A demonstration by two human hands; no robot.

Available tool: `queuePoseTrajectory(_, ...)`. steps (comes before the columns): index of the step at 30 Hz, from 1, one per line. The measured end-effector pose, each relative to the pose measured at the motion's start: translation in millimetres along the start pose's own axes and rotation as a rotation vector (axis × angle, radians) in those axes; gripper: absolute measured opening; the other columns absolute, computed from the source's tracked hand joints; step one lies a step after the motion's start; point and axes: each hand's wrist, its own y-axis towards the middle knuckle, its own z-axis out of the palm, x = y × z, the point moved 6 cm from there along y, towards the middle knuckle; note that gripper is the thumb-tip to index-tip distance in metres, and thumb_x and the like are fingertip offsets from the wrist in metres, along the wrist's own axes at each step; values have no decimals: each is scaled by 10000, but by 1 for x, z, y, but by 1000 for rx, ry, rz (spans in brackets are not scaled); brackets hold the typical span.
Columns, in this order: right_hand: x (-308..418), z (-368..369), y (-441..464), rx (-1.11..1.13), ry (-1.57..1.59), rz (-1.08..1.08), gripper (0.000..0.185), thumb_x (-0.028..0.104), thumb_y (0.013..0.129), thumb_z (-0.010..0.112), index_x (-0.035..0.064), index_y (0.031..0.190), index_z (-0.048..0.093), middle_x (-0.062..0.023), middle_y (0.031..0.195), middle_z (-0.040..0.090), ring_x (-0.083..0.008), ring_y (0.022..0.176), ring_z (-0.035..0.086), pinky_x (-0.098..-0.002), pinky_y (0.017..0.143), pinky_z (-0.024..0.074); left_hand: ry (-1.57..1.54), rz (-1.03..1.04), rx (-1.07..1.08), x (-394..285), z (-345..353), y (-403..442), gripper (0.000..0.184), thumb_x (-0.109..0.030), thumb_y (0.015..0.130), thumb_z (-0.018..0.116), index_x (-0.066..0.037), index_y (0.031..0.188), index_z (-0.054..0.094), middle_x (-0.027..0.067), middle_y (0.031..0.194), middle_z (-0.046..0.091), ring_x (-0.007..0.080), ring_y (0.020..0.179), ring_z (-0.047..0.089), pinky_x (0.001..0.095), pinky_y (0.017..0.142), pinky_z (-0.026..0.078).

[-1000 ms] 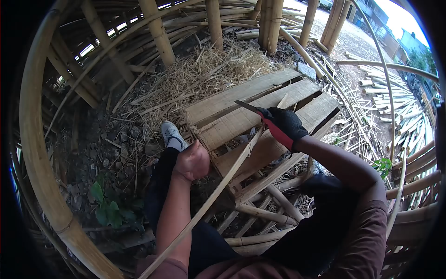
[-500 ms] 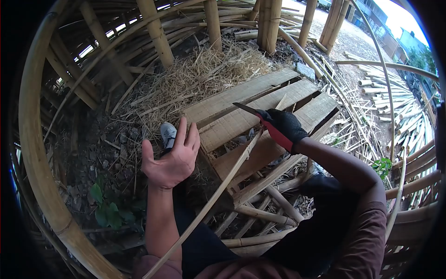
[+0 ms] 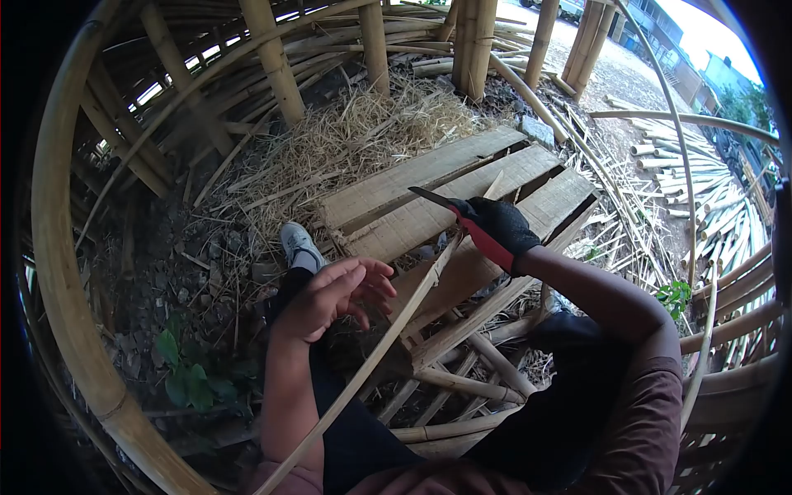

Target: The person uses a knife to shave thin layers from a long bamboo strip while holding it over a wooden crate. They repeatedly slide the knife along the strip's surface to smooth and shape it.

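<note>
My right hand (image 3: 497, 228), in a black and red glove, is closed round a knife (image 3: 435, 198) whose dark blade points left above a slatted wooden table (image 3: 445, 202). A long split bamboo strip (image 3: 379, 353) runs from beneath the gloved hand down to the bottom edge, across my lap. My left hand (image 3: 338, 299) is bare and holds nothing. Its fingers are apart and partly curled, beside the left edge of the table and just left of the strip. The knife's handle is hidden in the glove.
Shavings (image 3: 355, 140) are heaped behind the table. Upright bamboo posts (image 3: 474, 49) stand beyond them. A curved bamboo pole (image 3: 70, 289) rises at the left, near a leafy plant (image 3: 194, 375). Cut bamboo poles (image 3: 709, 190) lie at the right.
My left hand lifted off the table's edge, spread open to the left, then came back right with its fingers curling. The right hand with the knife has barely moved.
</note>
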Motion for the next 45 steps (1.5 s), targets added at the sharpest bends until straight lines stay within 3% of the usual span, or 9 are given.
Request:
queuePoseTrajectory(2,0,0,-1,15,20,18,482,515,978,404,110,943,663,-148,804,681,-352,823,660,-427,744,490,40,-142,-156,20,6,15,475,-384,1012,371,6,1243,512,132,1032,616,225,867,660,342,680,565)
queuePoseTrajectory(5,4,-2,-3,25,29,32,502,528,974,404,103,946,669,-172,822,675,-365,842,651,-427,754,486,-243,-277,-16,39,33,26,503,-402,1014,341,17,1243,501,141,975,630,223,712,655,321,577,591)
queuePoseTrajectory(6,4,-3,-3,25,21,31,502,528,974,404,103,946,669,-172,822,675,-365,842,651,-427,754,486,-349,-322,-97,40,45,28,489,-396,1023,322,14,1234,484,115,890,616,152,574,601,263,441,540)
queuePoseTrajectory(10,-5,-6,1,68,38,-4,473,505,971,441,94,971,675,-174,848,678,-326,825,661,-404,760,486,-550,-296,1,44,62,34,409,-375,1027,315,-11,1140,462,14,706,535,44,366,386,178,310,343)
queuePoseTrajectory(15,-21,-34,6,-82,198,24,449,493,951,516,70,920,664,-95,755,651,-221,668,623,-345,629,470,-490,-319,-85,40,67,32,396,-398,1038,315,-32,1069,464,-43,596,411,24,353,344,180,292,306)
queuePoseTrajectory(18,-42,-21,-6,378,511,453,440,546,920,560,119,830,615,67,571,387,-48,429,333,-230,401,240,-418,-342,-150,39,69,34,381,-409,1041,332,-49,1048,458,-52,552,373,19,333,332,175,278,297)
queuePoseTrajectory(24,-50,-2,-20,639,793,572,425,524,956,504,133,794,537,92,532,359,-54,389,318,-237,362,232,-586,-312,-128,44,69,36,329,-386,1050,333,-79,1016,446,-60,507,353,23,318,341,171,275,293)
queuePoseTrajectory(27,-1,-1,-43,700,605,469,421,502,973,478,114,824,547,92,536,352,-50,384,307,-240,359,229,-716,-315,-90,48,66,37,299,-353,1059,312,-88,988,431,-64,506,362,22,315,359,165,271,299)
queuePoseTrajectory(45,2,2,-40,591,577,486,548,624,916,512,108,736,553,71,503,357,-56,395,310,-248,385,240,-549,-339,-184,51,62,34,324,-361,1048,352,-61,1014,471,-47,515,363,48,324,343,189,282,301)
